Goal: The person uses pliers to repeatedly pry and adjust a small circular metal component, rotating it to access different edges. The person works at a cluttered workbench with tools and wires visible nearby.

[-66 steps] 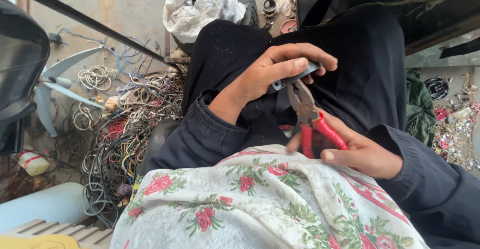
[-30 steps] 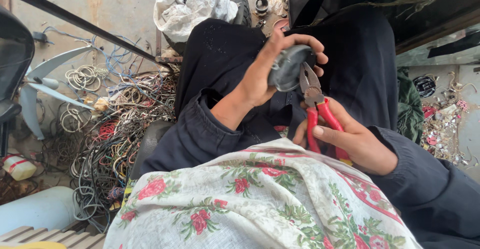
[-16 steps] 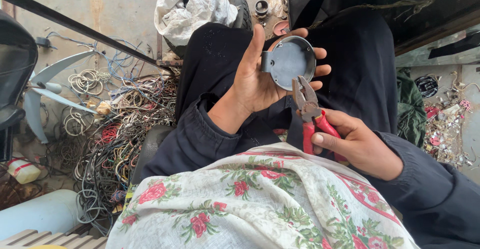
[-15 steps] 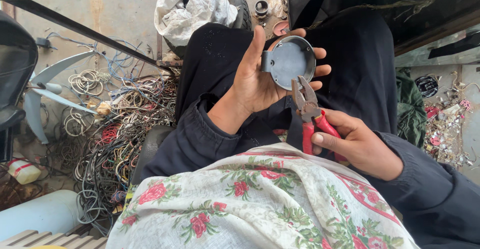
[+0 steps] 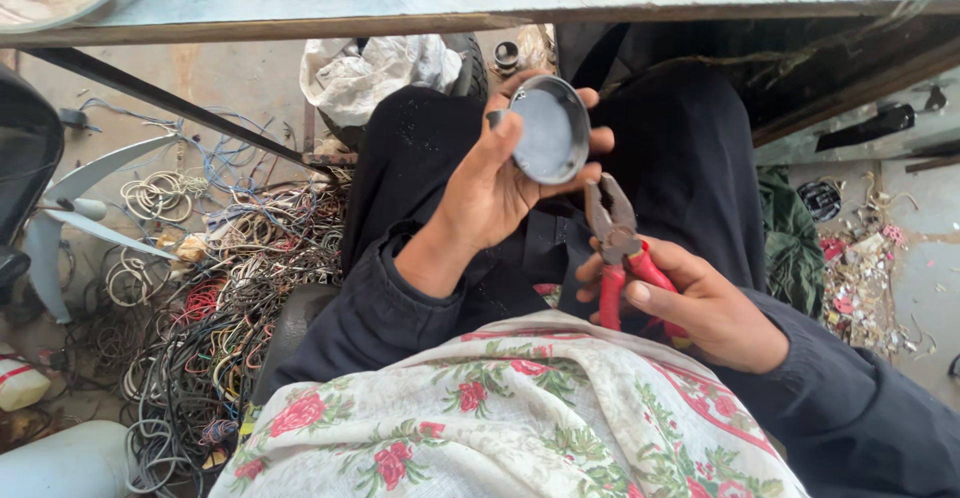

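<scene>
left hand: raised over the lap, grip clenched around a round grey metal cap, flat face turned up toward the camera.
right hand: grip wrapped on red-handled pliers, jaws nearly shut, just below the cap, not touching it.
step: looks like inspecting the cap between bites.
next move: likely calls for setting the jaws on the rim.
nearby: tangled wire pile on the floor, floral cloth on the lap.
</scene>
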Demonstrator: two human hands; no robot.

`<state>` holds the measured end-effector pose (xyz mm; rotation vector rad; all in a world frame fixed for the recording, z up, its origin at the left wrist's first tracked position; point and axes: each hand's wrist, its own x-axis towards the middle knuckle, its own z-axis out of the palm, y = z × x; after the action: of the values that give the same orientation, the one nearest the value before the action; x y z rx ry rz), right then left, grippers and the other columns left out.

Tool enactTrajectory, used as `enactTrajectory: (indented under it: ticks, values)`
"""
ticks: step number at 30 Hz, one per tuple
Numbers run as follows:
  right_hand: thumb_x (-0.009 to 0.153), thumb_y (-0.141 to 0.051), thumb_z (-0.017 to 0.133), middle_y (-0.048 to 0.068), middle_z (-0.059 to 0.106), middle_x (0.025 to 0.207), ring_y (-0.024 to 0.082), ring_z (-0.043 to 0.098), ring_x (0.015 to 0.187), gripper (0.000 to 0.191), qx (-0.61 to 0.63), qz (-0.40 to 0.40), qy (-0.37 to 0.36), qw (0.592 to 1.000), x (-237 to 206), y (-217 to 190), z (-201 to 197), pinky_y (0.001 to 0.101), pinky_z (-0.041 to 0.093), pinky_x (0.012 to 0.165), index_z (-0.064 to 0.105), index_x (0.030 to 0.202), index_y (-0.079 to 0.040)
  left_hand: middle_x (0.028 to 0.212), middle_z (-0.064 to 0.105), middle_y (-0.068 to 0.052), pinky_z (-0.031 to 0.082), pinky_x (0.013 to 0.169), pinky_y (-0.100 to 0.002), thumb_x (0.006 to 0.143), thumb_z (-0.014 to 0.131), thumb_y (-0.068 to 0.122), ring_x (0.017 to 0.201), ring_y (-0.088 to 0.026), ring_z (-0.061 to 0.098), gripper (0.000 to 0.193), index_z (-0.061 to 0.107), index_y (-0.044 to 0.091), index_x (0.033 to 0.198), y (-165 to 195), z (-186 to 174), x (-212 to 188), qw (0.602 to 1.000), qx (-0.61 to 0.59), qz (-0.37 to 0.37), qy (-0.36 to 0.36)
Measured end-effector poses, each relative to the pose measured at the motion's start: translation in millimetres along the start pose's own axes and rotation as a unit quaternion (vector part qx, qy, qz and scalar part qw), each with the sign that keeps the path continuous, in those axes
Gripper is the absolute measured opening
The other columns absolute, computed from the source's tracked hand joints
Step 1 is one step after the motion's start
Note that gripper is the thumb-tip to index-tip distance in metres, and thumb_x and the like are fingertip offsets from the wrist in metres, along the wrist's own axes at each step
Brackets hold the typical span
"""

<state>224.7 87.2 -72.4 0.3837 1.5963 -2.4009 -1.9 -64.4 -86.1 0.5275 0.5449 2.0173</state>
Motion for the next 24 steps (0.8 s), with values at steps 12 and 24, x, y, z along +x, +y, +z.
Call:
enactTrajectory:
  ticks: [12,24]
  values:
    - [0.099,-0.006,0.077,0.007,0.063,0.095,0.010,0.048,0.072,0.057,-0.233,0.014,0.147,0.961,-40,3,-20,0.0250,0.041,0.064,0.061,0.154,-0.001,0.136,0.055,-0.018,0.062,0.061,-0.031,0.098,0.055,0.075,0.094,-0.018,0.072,0.098,0.022,0.004,0.158,19,27,-16,0.976,0.155,-0.101,-0.115]
    - [0.093,-0.007,0.065,0.005,0.070,0.112,0.006,0.060,0.090,0.046,-0.191,-0.001,0.146,0.971,-30,-23,-7,0.0212,0.049,0.075,0.061,0.139,0.002,0.110,0.063,-0.015,0.062,0.052,-0.030,0.098,0.056,0.061,0.075,-0.019,0.073,0.079,0.024,0.012,0.151,26,35,-14,0.945,0.207,-0.228,-0.113]
